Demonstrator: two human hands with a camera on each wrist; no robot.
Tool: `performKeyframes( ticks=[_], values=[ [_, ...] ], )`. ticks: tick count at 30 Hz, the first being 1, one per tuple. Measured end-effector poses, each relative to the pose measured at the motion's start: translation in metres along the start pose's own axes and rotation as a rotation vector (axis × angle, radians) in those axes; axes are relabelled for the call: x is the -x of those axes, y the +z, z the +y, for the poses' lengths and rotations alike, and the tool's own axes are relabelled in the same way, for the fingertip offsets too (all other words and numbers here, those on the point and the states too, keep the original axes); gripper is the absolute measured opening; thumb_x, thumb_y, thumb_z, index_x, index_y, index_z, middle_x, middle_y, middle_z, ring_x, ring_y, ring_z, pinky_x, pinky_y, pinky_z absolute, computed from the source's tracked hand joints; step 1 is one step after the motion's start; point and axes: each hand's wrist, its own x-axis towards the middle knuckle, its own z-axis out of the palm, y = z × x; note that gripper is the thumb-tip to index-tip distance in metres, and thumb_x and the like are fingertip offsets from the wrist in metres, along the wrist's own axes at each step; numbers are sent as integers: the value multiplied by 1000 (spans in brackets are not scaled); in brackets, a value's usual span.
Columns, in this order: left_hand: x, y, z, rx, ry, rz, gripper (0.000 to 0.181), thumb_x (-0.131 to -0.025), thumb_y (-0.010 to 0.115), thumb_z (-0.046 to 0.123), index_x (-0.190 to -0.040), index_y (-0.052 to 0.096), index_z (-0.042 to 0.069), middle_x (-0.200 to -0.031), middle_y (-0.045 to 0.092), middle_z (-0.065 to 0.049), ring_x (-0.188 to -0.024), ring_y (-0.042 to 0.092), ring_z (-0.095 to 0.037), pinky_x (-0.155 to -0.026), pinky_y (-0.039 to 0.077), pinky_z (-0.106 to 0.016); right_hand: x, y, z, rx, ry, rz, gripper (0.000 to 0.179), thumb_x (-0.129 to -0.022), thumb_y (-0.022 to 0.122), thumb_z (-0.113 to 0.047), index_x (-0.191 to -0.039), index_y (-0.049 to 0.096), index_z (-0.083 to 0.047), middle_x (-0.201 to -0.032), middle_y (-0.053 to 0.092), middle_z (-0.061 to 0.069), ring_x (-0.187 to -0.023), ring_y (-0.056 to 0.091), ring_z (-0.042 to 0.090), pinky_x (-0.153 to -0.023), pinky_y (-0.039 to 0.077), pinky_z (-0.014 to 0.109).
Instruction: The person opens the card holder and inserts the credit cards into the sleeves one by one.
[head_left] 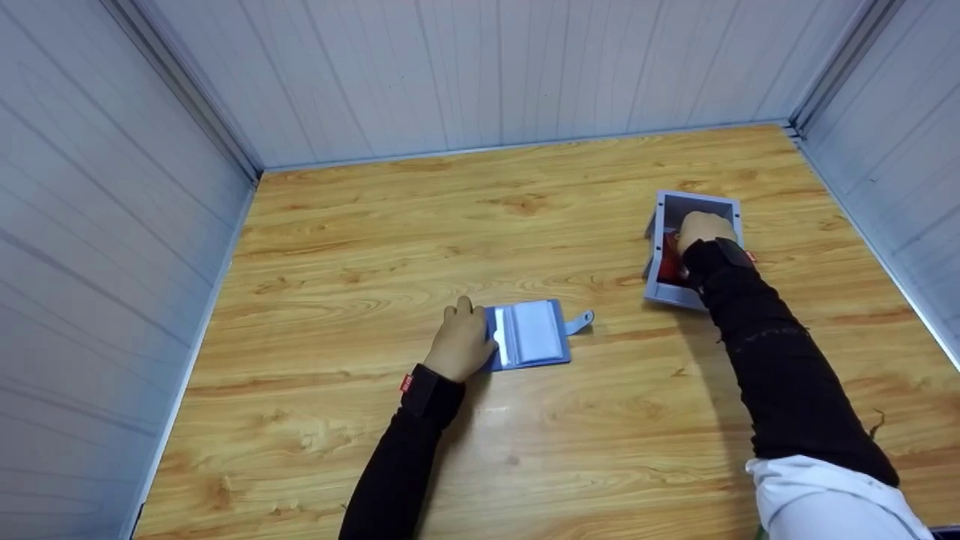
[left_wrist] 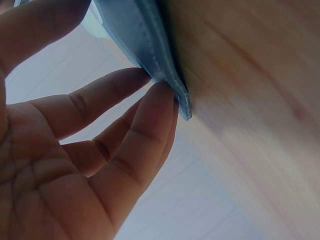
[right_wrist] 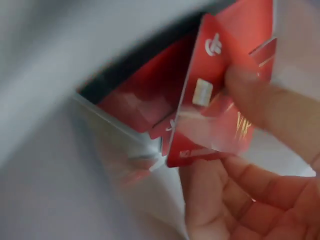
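A small blue card holder [head_left: 538,331] lies spread open on the wooden table, its strap [head_left: 580,322] pointing right. My left hand [head_left: 459,345] grips its left edge; in the left wrist view the fingertips meet the stitched border of the cover [left_wrist: 142,37]. To the right, my right hand [head_left: 706,227] reaches down inside a grey box [head_left: 679,295]. There, in the right wrist view, thumb and fingers pinch a red card [right_wrist: 195,122] with a chip and gold VIP lettering. More red cards [right_wrist: 142,95] lie behind it in the box.
The wood-grain table [head_left: 360,225] is closed in by white panel walls [head_left: 465,75] at the back and both sides. The box walls surround the right hand closely. A black-sleeved right forearm [head_left: 787,375] crosses the table's right side.
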Motion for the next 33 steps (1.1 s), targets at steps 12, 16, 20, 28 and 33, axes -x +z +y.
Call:
performKeyframes(
  ticks=[12,16,20,28,33],
  values=[
    [-1,0,1,-7,2,7,35,-82,74,16,-101,60,-10,-108,51,-23,-92,49,-37,-80,48,-46,6,-18,9,-108,-51,5,20,-83,51,-7,-64,52,-4,-77,61,21,-67,54,33,-61,47,45],
    [-1,0,1,-9,-2,-4,35,-83,73,16,-102,61,-11,-109,51,-23,-92,49,-37,-81,48,-46,10,-26,17,-198,-87,16,36,-86,52,-11,-51,43,-15,-52,44,-2,-51,40,16,-54,36,30],
    [0,-2,-1,-15,-11,-4,35,-83,73,16,-101,61,-10,-108,51,-23,-91,49,-36,-81,47,-46,14,-38,17,-277,-99,85,41,-90,52,-17,-50,43,-18,-49,41,-8,-50,39,14,-57,33,29],
    [1,-1,-4,-22,-23,1,35,-84,73,17,-101,60,-10,-109,50,-23,-91,48,-35,-82,48,-46,24,-52,-1,-422,-154,208,31,-94,55,-21,-100,69,7,-91,67,22,-63,54,9,-62,43,25],
    [0,-1,-4,-13,-25,1,36,-84,73,17,-102,60,-11,-109,50,-24,-92,48,-36,-82,47,-46,34,-50,-22,-569,-218,112,29,-97,56,-17,-109,65,8,-101,66,23,-58,58,0,-55,50,17]
  ],
)
